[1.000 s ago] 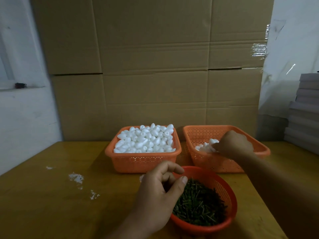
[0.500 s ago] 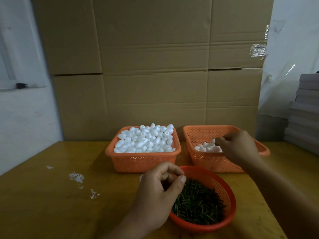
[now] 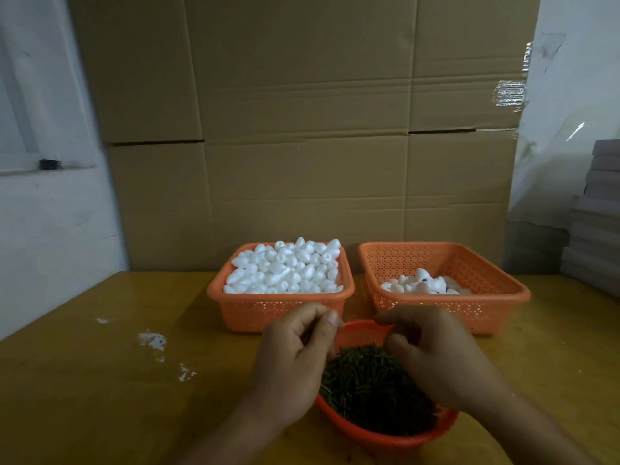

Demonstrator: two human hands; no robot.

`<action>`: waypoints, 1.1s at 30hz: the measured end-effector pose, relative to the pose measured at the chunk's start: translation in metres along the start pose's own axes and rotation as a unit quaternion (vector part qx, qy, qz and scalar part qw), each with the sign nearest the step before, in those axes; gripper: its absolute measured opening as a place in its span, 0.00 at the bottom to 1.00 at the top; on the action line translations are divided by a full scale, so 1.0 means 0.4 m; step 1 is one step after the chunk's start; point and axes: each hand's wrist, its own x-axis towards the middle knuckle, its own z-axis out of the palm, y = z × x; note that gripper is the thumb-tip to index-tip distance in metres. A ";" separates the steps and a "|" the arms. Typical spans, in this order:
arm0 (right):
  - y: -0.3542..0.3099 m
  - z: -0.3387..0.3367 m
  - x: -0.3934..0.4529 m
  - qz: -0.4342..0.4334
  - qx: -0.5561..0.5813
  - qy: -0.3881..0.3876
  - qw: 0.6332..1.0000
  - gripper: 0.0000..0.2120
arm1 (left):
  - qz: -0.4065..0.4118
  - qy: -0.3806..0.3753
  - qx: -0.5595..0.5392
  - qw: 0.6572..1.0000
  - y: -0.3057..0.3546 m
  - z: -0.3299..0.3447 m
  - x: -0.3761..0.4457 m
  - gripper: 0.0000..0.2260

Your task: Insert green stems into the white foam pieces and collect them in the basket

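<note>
Both hands hover over the round bowl (image 3: 385,431) of green stems (image 3: 372,387), fingers curled. The left hand (image 3: 295,360) pinches thumb to forefinger; whether it holds anything I cannot tell. The right hand (image 3: 432,357) likewise.

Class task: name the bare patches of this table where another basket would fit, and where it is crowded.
Bare yellow tabletop lies left of the full orange rectangular basket, apart from white crumbs. More lies right of the sparse basket. Crowded: both hands over the round stem basket.

Back: I see stacked cardboard boxes (image 3: 302,135) behind my table.
Table: yellow-brown wooden top (image 3: 84,391).
Left: white wall (image 3: 50,229).
Right: grey stacked boards (image 3: 597,209).
Light: dim.
</note>
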 end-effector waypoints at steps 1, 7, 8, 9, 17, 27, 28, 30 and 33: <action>-0.001 -0.001 -0.001 -0.004 -0.005 -0.009 1.000 0.14 | -0.009 0.015 0.003 1.000 -0.003 -0.008 0.012 0.10; -0.009 0.002 -0.009 -0.030 -0.008 -0.025 0.999 0.11 | -0.033 0.038 0.186 0.981 -0.048 -0.057 0.145 0.13; -0.009 0.005 -0.009 -0.031 -0.009 -0.014 0.999 0.11 | -0.033 0.039 0.222 0.974 -0.059 -0.067 0.180 0.12; -0.009 0.008 -0.008 -0.032 -0.009 -0.002 0.999 0.11 | -0.035 0.039 0.253 0.966 -0.071 -0.077 0.218 0.12; -0.004 0.014 -0.006 -0.035 0.012 0.065 0.997 0.08 | -0.144 -0.092 0.466 0.868 -0.135 -0.074 0.420 0.17; 0.000 0.019 -0.008 -0.035 -0.010 0.050 0.998 0.07 | -0.175 -0.155 0.604 0.762 -0.188 -0.020 0.452 0.22; 0.000 0.019 -0.008 -0.035 -0.012 0.047 0.998 0.07 | -0.182 -0.154 0.607 0.758 -0.190 -0.017 0.452 0.25; 0.000 0.019 -0.009 -0.035 -0.017 0.041 0.998 0.07 | -0.191 -0.154 0.618 0.746 -0.191 -0.014 0.450 0.31; -0.001 0.019 -0.009 -0.032 -0.023 0.034 0.999 0.07 | -0.191 -0.159 0.623 0.742 -0.203 -0.012 0.455 0.35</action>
